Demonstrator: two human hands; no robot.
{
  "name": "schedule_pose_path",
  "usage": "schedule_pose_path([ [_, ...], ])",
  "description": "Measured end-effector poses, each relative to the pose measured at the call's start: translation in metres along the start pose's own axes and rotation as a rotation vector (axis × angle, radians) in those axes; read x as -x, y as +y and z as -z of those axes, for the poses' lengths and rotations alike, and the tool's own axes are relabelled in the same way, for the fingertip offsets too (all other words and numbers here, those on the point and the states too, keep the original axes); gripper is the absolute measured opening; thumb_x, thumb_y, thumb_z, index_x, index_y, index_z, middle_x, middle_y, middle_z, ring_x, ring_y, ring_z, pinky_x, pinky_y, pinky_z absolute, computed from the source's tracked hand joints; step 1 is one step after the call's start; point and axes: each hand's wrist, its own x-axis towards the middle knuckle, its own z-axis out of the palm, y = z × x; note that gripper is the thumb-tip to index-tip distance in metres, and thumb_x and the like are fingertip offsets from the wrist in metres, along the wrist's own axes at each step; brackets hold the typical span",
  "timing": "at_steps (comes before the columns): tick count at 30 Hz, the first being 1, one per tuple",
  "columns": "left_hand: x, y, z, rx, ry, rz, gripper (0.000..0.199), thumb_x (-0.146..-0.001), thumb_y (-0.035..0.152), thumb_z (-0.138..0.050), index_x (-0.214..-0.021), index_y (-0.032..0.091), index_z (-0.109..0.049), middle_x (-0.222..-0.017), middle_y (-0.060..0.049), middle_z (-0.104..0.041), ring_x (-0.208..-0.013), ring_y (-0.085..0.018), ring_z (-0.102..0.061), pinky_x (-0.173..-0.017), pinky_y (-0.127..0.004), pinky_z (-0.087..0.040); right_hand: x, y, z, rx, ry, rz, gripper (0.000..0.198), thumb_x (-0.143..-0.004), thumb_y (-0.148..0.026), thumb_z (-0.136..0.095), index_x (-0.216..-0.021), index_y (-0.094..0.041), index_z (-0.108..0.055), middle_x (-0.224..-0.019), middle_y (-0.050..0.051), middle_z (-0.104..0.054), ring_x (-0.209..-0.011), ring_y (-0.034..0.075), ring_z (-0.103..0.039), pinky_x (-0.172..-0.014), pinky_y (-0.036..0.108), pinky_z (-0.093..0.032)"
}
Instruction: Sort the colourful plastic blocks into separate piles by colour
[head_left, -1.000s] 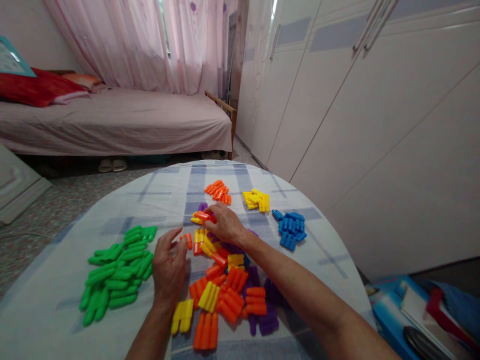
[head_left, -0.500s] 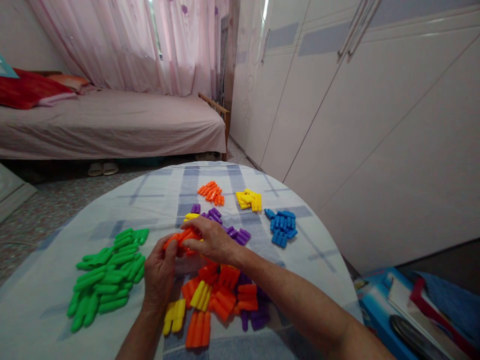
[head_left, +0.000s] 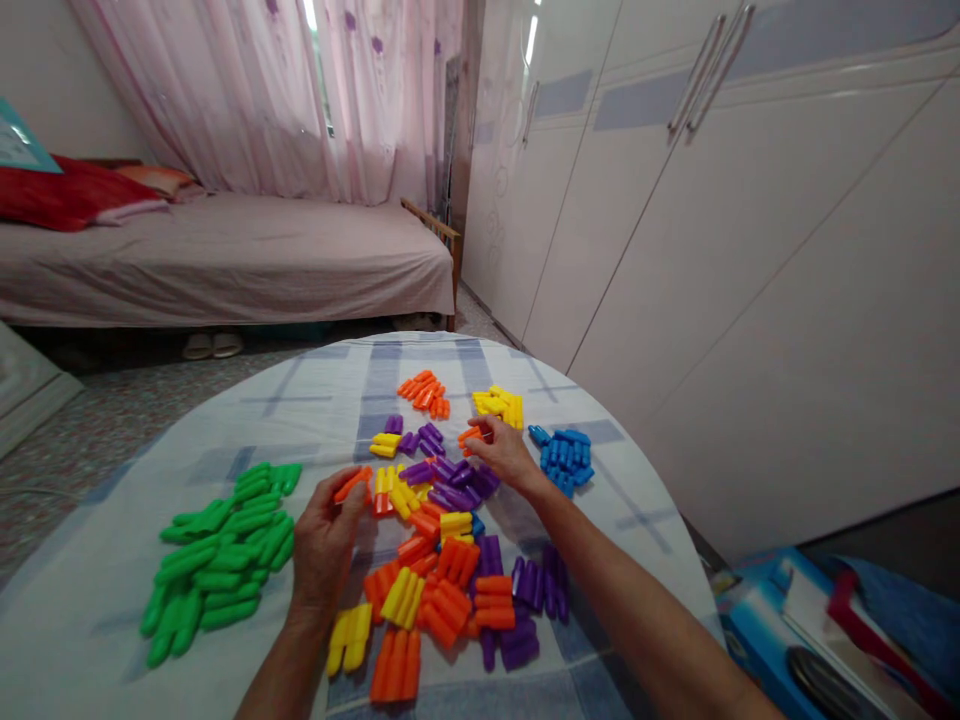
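My left hand [head_left: 327, 540] is closed on an orange plastic piece [head_left: 354, 486] made of joined rounded sticks, just right of the green pile [head_left: 225, 550]. Further out, my right hand [head_left: 501, 455] pinches a smaller orange piece [head_left: 470, 437] between thumb and fingers, near the yellow pile [head_left: 496, 402]. Between and below the hands lies a mixed heap of orange pieces [head_left: 445, 606], purple pieces [head_left: 459, 484] and yellow pieces [head_left: 403, 597]. At the far side sits a small orange pile [head_left: 424, 392]. A blue pile [head_left: 566, 458] lies right of my right hand.
The round table has a white and blue checked cloth [head_left: 300, 375]. A bed [head_left: 225, 250] stands beyond it, with slippers [head_left: 213, 346] underneath. White wardrobe doors [head_left: 675, 280] run along the right. A blue box [head_left: 780, 640] and other items sit low at the right.
My hands have moved apart. The right one has gone away and to the right with a small orange piece, while the left keeps its orange piece near the same spot.
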Motion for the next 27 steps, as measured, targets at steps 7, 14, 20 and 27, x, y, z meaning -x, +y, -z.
schedule_pose_path([
  [7, -0.002, -0.007, -0.001, -0.011, -0.001, 0.045, 0.054, -0.071, 0.055, -0.061, -0.108, 0.017, -0.061, -0.105, -0.008, -0.066, -0.085, -0.021, -0.065, -0.07, -0.03, -0.053, -0.068, -0.022, -0.021, 0.172, 0.03, 0.087, 0.036, -0.08, -0.021, -0.055, -0.115, -0.017, -0.058, -0.109, 0.006, -0.066, -0.091, 0.015, -0.062, -0.084, 0.028, -0.047],
  [14, -0.006, -0.015, 0.0, -0.031, -0.004, 0.069, 0.054, -0.07, 0.057, -0.062, -0.106, 0.016, -0.063, -0.101, -0.008, -0.068, -0.08, -0.02, -0.065, -0.066, -0.028, -0.052, -0.111, -0.012, -0.047, 0.219, 0.066, 0.1, 0.028, -0.084, -0.02, -0.047, -0.108, -0.016, -0.063, -0.105, 0.009, -0.068, -0.098, 0.019, -0.061, -0.092, 0.032, -0.043],
  [20, -0.004, -0.01, -0.001, -0.013, 0.008, 0.07, 0.054, -0.07, 0.056, -0.062, -0.105, 0.016, -0.063, -0.1, -0.008, -0.067, -0.078, -0.019, -0.065, -0.065, -0.028, -0.052, -0.097, -0.016, -0.04, 0.218, 0.148, 0.157, 0.03, -0.084, -0.024, -0.048, -0.108, -0.016, -0.063, -0.116, 0.011, -0.063, -0.112, 0.02, -0.054, -0.103, 0.035, -0.035],
  [27, -0.003, -0.012, -0.003, -0.041, 0.04, -0.028, 0.049, -0.071, 0.051, -0.063, -0.106, 0.017, -0.061, -0.103, -0.007, -0.064, -0.079, -0.018, -0.064, -0.067, -0.029, -0.053, 0.013, 0.002, 0.032, 0.04, 0.55, 0.305, 0.031, -0.083, -0.027, -0.046, -0.11, -0.021, -0.06, -0.118, 0.008, -0.059, -0.112, 0.021, -0.052, -0.096, 0.04, -0.04],
])
